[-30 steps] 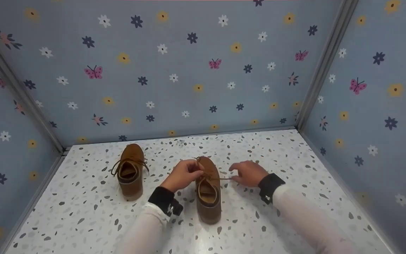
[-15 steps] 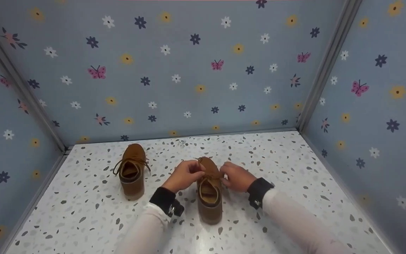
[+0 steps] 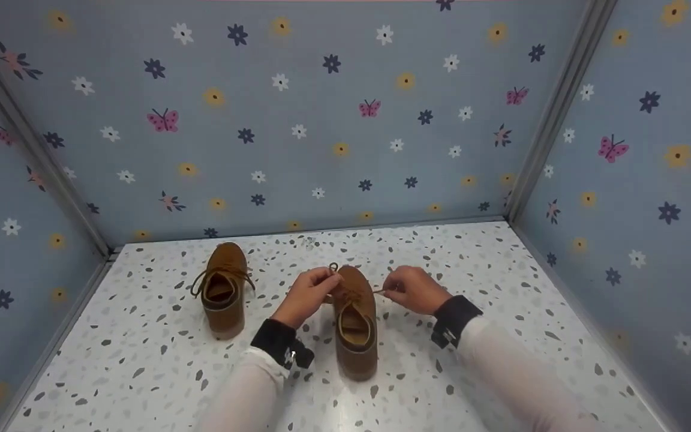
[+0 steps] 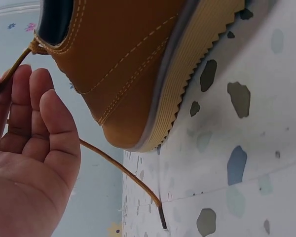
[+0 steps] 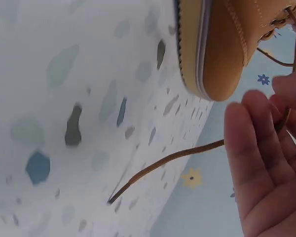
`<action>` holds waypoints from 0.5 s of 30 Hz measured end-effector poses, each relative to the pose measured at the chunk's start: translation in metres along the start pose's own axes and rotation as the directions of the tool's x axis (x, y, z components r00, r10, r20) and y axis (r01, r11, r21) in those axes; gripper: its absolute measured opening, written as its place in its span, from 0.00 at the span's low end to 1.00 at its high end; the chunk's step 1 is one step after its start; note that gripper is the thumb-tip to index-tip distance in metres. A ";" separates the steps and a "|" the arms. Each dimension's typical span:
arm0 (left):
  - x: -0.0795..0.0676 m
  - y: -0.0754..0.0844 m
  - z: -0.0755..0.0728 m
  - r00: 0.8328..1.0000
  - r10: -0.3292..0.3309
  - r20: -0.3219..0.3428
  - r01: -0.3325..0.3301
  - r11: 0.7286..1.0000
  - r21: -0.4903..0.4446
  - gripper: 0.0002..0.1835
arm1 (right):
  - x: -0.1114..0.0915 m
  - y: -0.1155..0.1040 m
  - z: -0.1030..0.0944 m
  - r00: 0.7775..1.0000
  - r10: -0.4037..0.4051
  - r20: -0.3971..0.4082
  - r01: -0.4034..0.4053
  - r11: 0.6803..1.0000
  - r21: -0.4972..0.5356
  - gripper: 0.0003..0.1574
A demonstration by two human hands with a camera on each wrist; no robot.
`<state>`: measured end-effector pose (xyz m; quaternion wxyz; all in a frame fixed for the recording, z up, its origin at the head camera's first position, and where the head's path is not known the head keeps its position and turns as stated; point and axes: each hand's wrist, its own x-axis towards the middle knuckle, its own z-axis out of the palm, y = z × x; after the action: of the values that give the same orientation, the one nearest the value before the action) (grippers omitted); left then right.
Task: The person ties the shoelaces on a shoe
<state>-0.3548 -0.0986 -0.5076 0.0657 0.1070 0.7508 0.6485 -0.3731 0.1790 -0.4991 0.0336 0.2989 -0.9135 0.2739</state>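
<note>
A brown lace-up shoe [image 3: 357, 363] stands on the speckled floor, heel toward me, between both hands. On its left side my left hand [image 3: 305, 295] pinches a shoelace near the eyelets; a small loop of lace shows above the fingertips. The left wrist view shows that lace's free end [image 4: 122, 168] hanging past the hand to the floor. To the right of the shoe, my right hand [image 3: 415, 290] pinches another length of shoelace, stretched out from the shoe. Its tail [image 5: 173, 157] trails below the fingers in the right wrist view.
A matching brown shoe [image 3: 224, 321] with a tied bow stands to the left. The white terrazzo-look floor [image 3: 141, 360] is bounded by blue flower-patterned panels [image 3: 321, 168] at the back and on both sides, joined by grey corner posts [image 3: 546, 114].
My right hand moved in to the shoe, then back out to the right, with lace now stretched from its fingertips. My left hand shifted slightly left and away from the laces' middle.
</note>
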 end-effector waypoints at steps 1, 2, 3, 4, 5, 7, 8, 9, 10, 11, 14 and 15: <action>0.000 0.000 0.000 1.000 -0.007 -0.006 0.007 0.999 -0.036 0.13 | -0.001 -0.001 0.000 1.000 -0.004 -0.027 0.003 0.999 -0.041 0.04; 0.000 0.000 -0.001 1.000 -0.016 -0.010 0.015 0.997 -0.075 0.14 | -0.002 -0.002 0.000 0.998 -0.008 -0.059 0.003 0.997 -0.080 0.04; 0.000 0.000 -0.001 1.000 -0.023 -0.014 0.021 0.993 -0.117 0.14 | -0.003 -0.003 0.000 0.996 0.000 -0.088 -0.009 0.995 -0.100 0.05; -0.001 0.000 -0.001 1.000 -0.025 -0.018 0.022 0.987 -0.157 0.14 | -0.003 -0.004 0.000 0.993 0.013 -0.114 -0.025 0.995 -0.099 0.05; -0.001 0.001 -0.001 0.999 -0.025 -0.020 0.020 0.980 -0.200 0.13 | -0.004 -0.005 0.001 0.991 0.032 -0.134 -0.044 0.995 -0.088 0.05; 0.000 0.001 -0.001 0.999 -0.022 -0.028 0.013 0.961 -0.276 0.12 | -0.003 -0.007 0.002 0.985 0.076 -0.157 -0.079 0.997 -0.012 0.06; 0.000 0.002 -0.001 0.999 -0.020 -0.030 0.010 0.950 -0.312 0.12 | -0.002 -0.007 0.004 0.982 0.107 -0.156 -0.099 0.994 0.055 0.07; 0.000 0.003 0.000 0.999 -0.020 -0.033 0.007 0.939 -0.343 0.12 | -0.002 -0.008 0.005 0.979 0.142 -0.146 -0.121 0.983 0.141 0.07; 0.000 0.004 0.000 0.999 -0.021 -0.036 0.006 0.928 -0.372 0.12 | -0.001 -0.009 0.005 0.976 0.174 -0.129 -0.140 0.961 0.238 0.08; 0.001 0.005 0.001 0.999 -0.021 -0.037 0.004 0.918 -0.396 0.13 | 0.000 -0.010 0.007 0.973 0.203 -0.114 -0.155 0.929 0.335 0.09; 0.002 0.009 0.002 0.999 -0.028 -0.041 0.006 0.889 -0.457 0.15 | 0.004 -0.015 0.010 0.952 0.297 -0.070 -0.197 0.775 0.601 0.14; 0.003 0.009 0.002 0.999 -0.030 -0.042 0.006 0.881 -0.473 0.15 | 0.006 -0.017 0.011 0.944 0.325 -0.060 -0.203 0.711 0.673 0.15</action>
<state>-0.3564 -0.0948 -0.4984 0.0778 0.0651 0.5724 0.8137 -0.3672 0.1585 -0.4985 -0.0339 0.1322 -0.7848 0.6045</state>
